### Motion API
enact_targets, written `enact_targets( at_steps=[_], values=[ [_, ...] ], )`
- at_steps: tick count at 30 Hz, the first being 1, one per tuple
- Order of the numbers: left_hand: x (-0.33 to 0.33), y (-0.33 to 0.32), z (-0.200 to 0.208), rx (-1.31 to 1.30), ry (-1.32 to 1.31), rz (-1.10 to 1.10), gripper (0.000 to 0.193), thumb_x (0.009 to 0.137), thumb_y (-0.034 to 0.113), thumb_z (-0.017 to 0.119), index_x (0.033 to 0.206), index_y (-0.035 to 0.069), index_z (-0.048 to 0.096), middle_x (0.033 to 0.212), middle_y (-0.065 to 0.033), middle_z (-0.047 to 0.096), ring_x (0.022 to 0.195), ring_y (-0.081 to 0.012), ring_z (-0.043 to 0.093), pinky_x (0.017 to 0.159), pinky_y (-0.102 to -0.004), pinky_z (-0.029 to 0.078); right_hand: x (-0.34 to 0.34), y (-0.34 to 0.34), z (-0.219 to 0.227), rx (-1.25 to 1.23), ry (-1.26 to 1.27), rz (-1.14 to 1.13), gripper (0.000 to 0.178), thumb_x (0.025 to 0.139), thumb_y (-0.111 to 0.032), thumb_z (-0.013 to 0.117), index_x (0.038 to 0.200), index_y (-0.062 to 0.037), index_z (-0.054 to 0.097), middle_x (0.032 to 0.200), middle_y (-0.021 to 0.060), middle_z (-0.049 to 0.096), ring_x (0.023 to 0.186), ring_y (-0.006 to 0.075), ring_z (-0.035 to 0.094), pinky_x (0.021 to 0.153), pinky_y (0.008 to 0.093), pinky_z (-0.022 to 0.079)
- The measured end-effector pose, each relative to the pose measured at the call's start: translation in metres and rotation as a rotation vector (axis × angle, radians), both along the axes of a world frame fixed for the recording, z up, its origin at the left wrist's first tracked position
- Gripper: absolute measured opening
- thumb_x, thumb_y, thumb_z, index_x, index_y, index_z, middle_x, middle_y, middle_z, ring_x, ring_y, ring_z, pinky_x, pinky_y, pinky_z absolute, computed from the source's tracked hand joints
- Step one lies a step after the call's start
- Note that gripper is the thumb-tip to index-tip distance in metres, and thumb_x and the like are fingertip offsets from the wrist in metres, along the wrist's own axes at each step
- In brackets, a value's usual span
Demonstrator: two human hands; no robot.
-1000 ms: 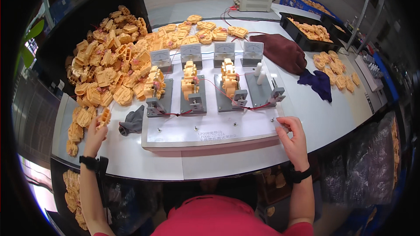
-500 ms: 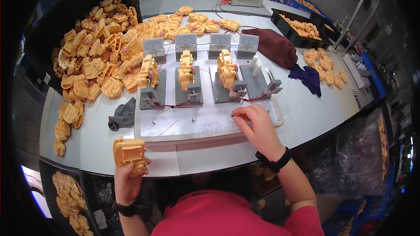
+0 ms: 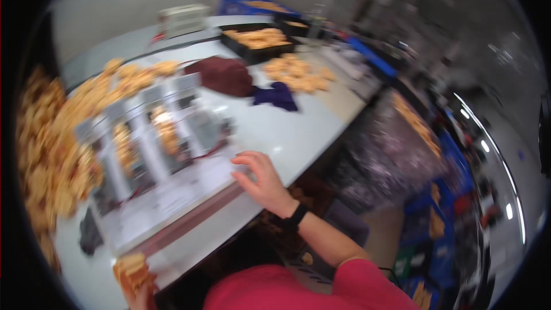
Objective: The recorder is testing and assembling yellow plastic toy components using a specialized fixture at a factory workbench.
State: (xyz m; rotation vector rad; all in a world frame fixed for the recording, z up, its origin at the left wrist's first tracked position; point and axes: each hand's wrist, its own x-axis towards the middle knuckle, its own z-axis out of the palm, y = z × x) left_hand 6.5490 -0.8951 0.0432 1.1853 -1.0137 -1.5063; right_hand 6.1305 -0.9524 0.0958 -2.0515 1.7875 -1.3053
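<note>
My left hand (image 3: 142,295), at the bottom left, is closed around a pale orange plastic housing (image 3: 131,268) near the table's front edge. My right hand (image 3: 265,185) hovers by the right front corner of the white test board (image 3: 178,198), thumb and forefinger apart, with nothing visible between them. Grey fixtures stand in a row on the board. Housings sit in some of them, among them one plastic housing (image 3: 165,129); the rightmost fixture (image 3: 204,129) shows none. Behind the fixtures are small meters (image 3: 185,83). Motion blur smears fine detail.
A large heap of housings (image 3: 49,143) fills the left side. Maroon cloth (image 3: 221,76) and dark blue cloth (image 3: 278,96) lie beyond the board; a grey cloth (image 3: 90,232) lies left. Further back are a power supply (image 3: 183,20) and a black tray (image 3: 252,54) of parts.
The view has swung to the right, so the board appears tilted and further left. My right hand has come away from a small switch on the board's front; my left hand still holds the housing.
</note>
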Motion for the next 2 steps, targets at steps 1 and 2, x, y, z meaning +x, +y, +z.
enact_targets(
  at_steps=[1, 2],
  values=[
    [-0.012, -0.032, 0.017, 0.052, -0.566, -0.452, 0.057, 0.086, 0.022, 0.066, 0.135, 0.003, 0.045, 0.109, -0.0185, 0.064, 0.092, -0.0221, 0.065, 0.08, -0.0304, 0.051, -0.025, 0.021, -0.013, 0.038, 0.088, -0.186, 0.034, 0.089, -0.02, 0.068, 0.119, -0.0088, 0.058, 0.127, 0.0122, 0.055, 0.12, 0.0272, 0.05, 0.1, 0.0388, 0.04],
    [-0.031, -0.077, 0.056, 0.001, -0.551, -0.557, 0.057, 0.086, 0.022, 0.066, 0.135, 0.003, 0.045, 0.109, -0.0185, 0.064, 0.092, -0.0221, 0.065, 0.08, -0.0304, 0.051, -0.045, 0.046, -0.027, 0.08, 0.154, -0.354, 0.042, 0.089, -0.024, 0.068, 0.126, -0.0109, 0.054, 0.132, 0.0127, 0.054, 0.126, 0.0272, 0.048, 0.105, 0.0415, 0.036]
  ],
)
